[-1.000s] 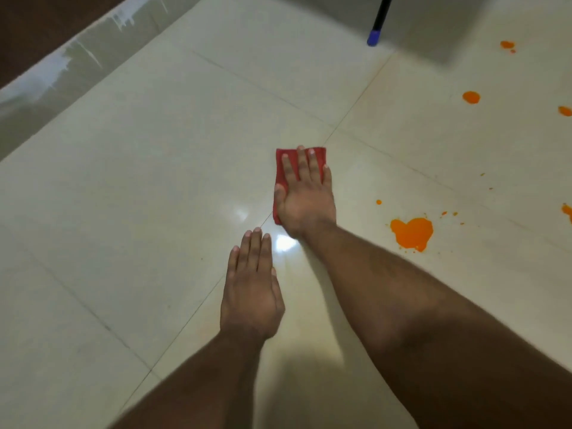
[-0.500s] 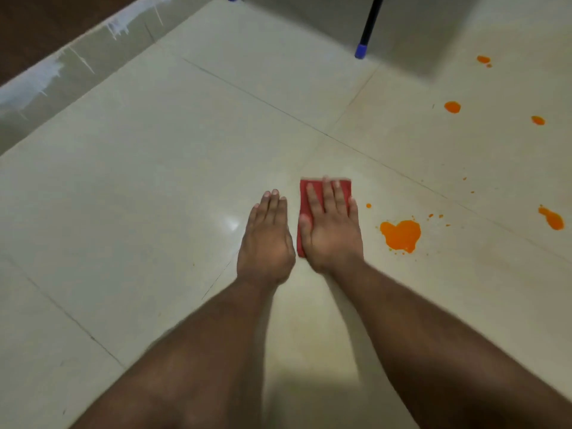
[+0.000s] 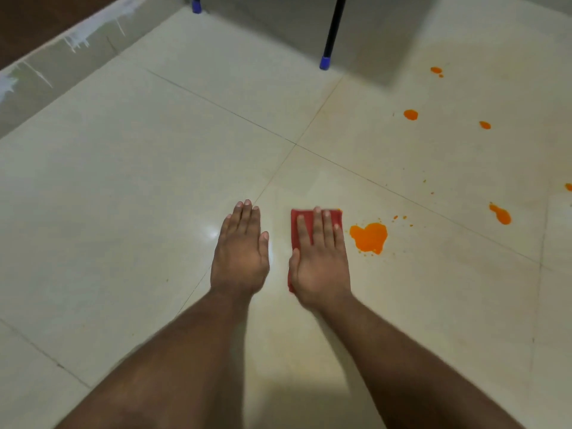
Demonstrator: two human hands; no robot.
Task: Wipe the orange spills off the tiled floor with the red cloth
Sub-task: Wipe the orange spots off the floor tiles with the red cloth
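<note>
The right hand (image 3: 320, 261) lies flat on the red cloth (image 3: 309, 218) just right of the frame's centre, fingers (image 3: 317, 224) straight and spread, pressing the folded cloth to the floor (image 3: 123, 181) rather than gripping it. The left hand (image 3: 241, 252) rests beside it, palm down on bare tile, fingers together and relaxed, holding nothing — it looks like a prop for the person's weight.

Just to the right of the cloth sits the big spill (image 3: 369, 237), a heart-shaped orange puddle, close to the cloth's edge but not touching it. A tiny orange fleck shows at the cloth's upper right corner. More drops are scattered across the right side of the frame: a long one (image 3: 500, 213) at mid right, two round ones (image 3: 410, 114) and (image 3: 484, 125) higher up, another pair (image 3: 436, 70) near the top, and a sliver at the right border. Two dark legs with blue feet (image 3: 324, 62) stand at the top.

By my reading the wiping has hardly reached this patch; the cloth is lined up for the big puddle. The next move calls for a firm flat slide rightward across it — pressing evenly so the liquid soaks in instead of smearing — then on to the scattered drops.
</note>
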